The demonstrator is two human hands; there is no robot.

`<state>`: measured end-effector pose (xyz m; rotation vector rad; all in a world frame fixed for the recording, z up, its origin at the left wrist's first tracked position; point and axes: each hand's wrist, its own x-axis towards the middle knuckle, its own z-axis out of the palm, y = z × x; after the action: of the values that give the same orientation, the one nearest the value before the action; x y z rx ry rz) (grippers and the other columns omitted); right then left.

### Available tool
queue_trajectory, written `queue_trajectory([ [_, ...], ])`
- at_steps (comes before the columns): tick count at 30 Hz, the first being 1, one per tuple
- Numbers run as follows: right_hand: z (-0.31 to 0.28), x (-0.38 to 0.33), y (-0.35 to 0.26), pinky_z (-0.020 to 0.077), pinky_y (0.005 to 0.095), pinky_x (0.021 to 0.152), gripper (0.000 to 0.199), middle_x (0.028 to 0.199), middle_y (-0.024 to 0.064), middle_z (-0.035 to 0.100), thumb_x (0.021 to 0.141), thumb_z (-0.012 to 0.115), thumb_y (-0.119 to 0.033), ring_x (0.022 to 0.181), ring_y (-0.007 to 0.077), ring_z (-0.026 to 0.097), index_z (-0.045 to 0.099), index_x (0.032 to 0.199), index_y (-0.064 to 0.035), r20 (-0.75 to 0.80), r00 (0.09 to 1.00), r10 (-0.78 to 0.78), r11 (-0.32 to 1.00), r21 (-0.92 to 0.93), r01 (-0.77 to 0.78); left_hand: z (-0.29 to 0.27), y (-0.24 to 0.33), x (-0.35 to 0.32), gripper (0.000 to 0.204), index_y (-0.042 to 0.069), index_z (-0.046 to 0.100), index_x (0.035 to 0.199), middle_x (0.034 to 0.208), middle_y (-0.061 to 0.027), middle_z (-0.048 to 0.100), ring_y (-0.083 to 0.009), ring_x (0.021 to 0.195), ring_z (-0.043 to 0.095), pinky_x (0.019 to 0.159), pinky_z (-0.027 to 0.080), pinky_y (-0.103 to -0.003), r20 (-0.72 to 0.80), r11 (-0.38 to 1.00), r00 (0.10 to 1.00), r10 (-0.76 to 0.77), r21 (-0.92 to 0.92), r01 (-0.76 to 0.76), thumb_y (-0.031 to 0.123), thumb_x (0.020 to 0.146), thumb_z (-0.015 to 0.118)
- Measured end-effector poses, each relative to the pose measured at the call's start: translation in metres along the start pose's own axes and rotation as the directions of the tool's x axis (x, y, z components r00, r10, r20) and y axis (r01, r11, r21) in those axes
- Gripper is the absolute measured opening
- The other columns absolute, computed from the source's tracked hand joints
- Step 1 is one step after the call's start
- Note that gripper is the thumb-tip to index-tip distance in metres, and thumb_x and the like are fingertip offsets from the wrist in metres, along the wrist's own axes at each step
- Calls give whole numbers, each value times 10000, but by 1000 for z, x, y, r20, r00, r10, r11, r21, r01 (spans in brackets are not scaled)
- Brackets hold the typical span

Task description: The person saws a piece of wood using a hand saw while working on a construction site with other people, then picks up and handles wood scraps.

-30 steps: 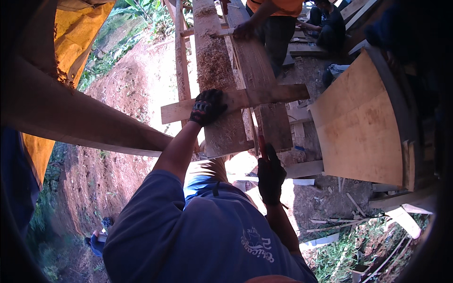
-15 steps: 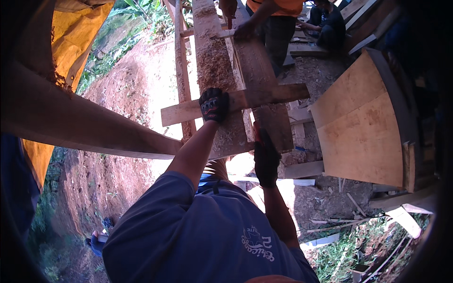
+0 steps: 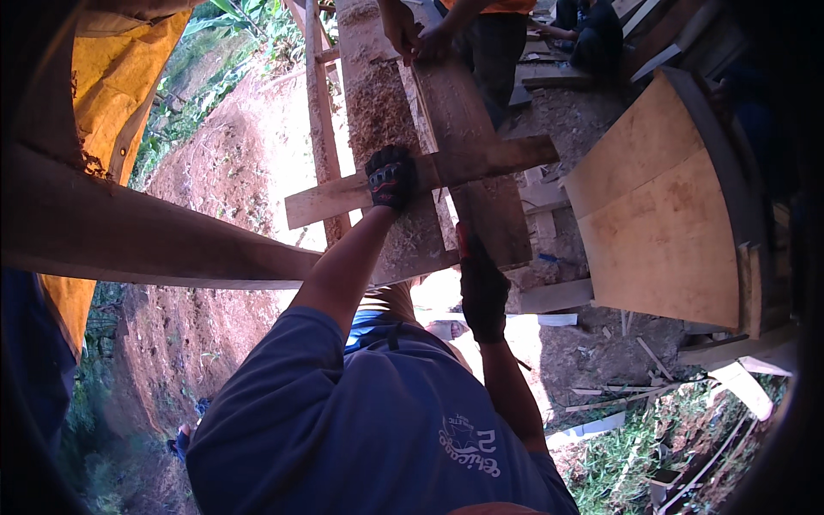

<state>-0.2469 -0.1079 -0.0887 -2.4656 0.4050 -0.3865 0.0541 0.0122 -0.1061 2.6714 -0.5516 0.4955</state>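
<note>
My left hand (image 3: 390, 176), in a black glove, grips a pale cross plank (image 3: 489, 159) that lies over two long boards. One is a sawdust-covered board (image 3: 378, 103), the other a dark plank (image 3: 468, 112) beside it. My right hand (image 3: 483, 287), also gloved, closes on the near end of the dark plank, its fingers partly hidden. At the far end another person's hands (image 3: 412, 34) hold the boards.
A thick wooden beam (image 3: 129, 245) crosses at the left, under a yellow tarp (image 3: 112, 94). Curved plywood sheets (image 3: 661, 215) stand at the right. Below lie a red earth slope (image 3: 232, 154), timber offcuts (image 3: 618, 399) and grass.
My right hand has risen from below the boards to the near end of the dark plank. My left hand shifted slightly right along the cross plank.
</note>
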Motion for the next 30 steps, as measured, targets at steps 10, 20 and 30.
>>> queue_trajectory([
  [10,-11,-19,-5,511,392,550,347,802,136,672,947,632,-90,619,284,667,658,1291,-64,-46,988,-148,987,-68,145,10,29,9,195,131,677,1010,1065,-124,650,-340,1071,620,928,453,-500,49,991,997,-60,122,54,264,944,550],
  [20,-36,4,-24,503,385,614,327,1212,211,706,954,585,-14,711,325,661,656,1273,-17,-33,998,-53,989,138,57,3,23,9,182,139,678,1014,1072,-130,662,-341,1094,618,924,453,-506,119,995,992,32,89,-43,251,928,564],
  [30,-22,15,-20,499,406,581,148,880,163,686,947,618,-17,668,328,651,668,1087,-17,-66,992,-110,992,57,114,-4,34,12,184,125,671,1022,1096,-129,655,-338,1108,610,944,446,-505,129,996,991,-27,87,16,248,918,582],
])
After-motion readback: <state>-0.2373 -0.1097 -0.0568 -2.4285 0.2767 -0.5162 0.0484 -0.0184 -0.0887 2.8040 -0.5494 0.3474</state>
